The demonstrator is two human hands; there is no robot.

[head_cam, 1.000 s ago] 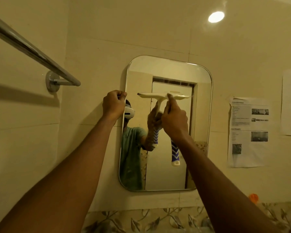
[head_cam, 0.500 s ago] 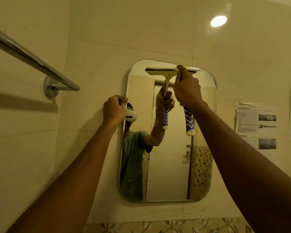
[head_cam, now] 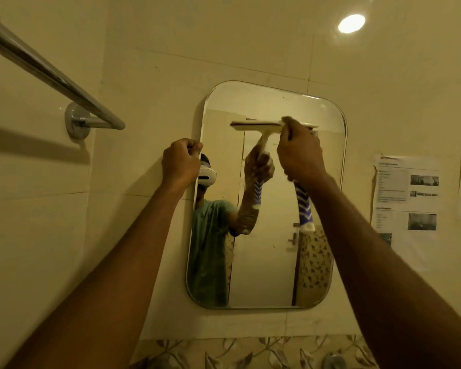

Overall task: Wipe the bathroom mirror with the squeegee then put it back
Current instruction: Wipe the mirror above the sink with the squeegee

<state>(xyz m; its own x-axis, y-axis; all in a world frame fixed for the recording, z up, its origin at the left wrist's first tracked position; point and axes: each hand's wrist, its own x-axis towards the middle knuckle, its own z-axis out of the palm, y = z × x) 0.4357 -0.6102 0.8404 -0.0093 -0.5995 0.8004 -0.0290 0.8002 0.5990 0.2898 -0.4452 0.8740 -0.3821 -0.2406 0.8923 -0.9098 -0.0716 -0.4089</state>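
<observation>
Blue-striped squeegee sat clenched in right hand, blade flat on mirror for wiping; left hand fisted, steadying mirror's left edge.

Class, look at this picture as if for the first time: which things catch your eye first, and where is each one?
First the rounded rectangular wall mirror at centre, where the right hand presses a cream squeegee with a blue-and-white striped handle against the upper glass. The left hand is closed on the mirror's left edge. A shiny chrome towel bar slants across the upper left, and a round ceiling light glows top right.
</observation>
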